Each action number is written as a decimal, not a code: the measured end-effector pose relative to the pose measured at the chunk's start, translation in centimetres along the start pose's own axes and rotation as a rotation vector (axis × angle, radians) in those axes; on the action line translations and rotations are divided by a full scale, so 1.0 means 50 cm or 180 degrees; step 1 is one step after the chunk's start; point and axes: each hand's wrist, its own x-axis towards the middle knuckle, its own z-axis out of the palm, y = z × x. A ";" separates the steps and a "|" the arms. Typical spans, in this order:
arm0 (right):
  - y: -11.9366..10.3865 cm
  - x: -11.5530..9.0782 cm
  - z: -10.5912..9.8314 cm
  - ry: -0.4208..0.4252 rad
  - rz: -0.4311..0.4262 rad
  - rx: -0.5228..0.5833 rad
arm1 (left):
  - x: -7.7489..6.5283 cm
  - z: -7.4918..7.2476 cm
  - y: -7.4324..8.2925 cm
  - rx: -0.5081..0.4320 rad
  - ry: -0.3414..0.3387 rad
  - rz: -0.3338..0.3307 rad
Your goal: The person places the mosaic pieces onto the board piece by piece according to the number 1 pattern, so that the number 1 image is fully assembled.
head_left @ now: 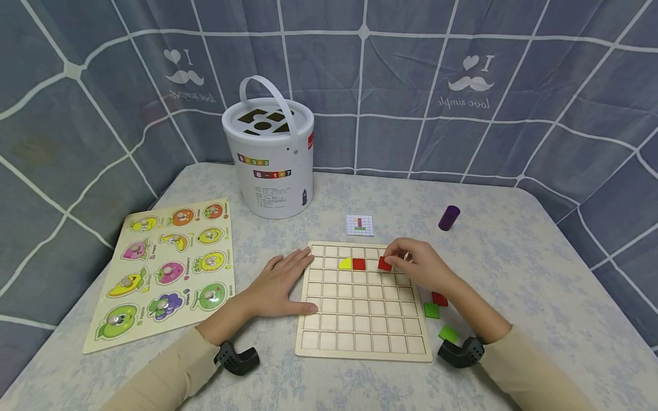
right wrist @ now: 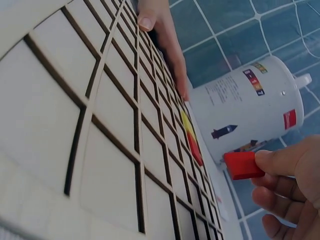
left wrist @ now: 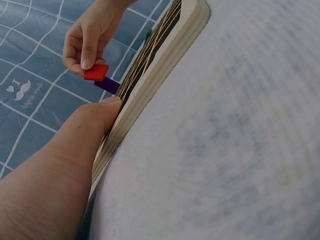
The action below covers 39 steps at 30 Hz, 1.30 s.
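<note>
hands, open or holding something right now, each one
Left hand: open, touching the left edge of the grid board.
Right hand: closed, pinching a red piece over the grid board.

Blue-grey, white-gridded hanging cloth (head_left: 329, 74) — pale mottled tabletop (head_left: 514, 245)

R fingers (right wrist: 280, 162) pinch red pc. (right wrist: 242, 166), bd. (right wrist: 116, 107) prob. below

A square, pale wooden board (head_left: 362, 308) with a raised grid lies flat, the left hand (head_left: 277, 287) resting on its left edge. Second row from the far edge, a yellow curved piece (head_left: 345, 264) and a red square (head_left: 358, 264) sit side by side. Toward the far right corner, the right hand (head_left: 422, 264) pinches another red tile (head_left: 384, 264) above the grid.
</note>
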 end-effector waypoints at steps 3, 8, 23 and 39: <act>-0.010 0.007 0.008 -0.0027 -0.0028 0.0026 | 0.000 0.000 0.000 0.0019 -0.0003 -0.0004; -0.024 0.015 0.020 -0.0086 -0.0132 0.0050 | 0.000 -0.002 0.003 0.0017 0.0005 0.0000; -0.035 0.024 0.063 -0.0362 -0.0241 0.0146 | -0.001 -0.005 0.005 0.0016 -0.0030 -0.0018; -0.023 0.024 0.080 -0.0417 -0.0287 0.0062 | -0.001 -0.005 0.006 0.0034 -0.0040 -0.0021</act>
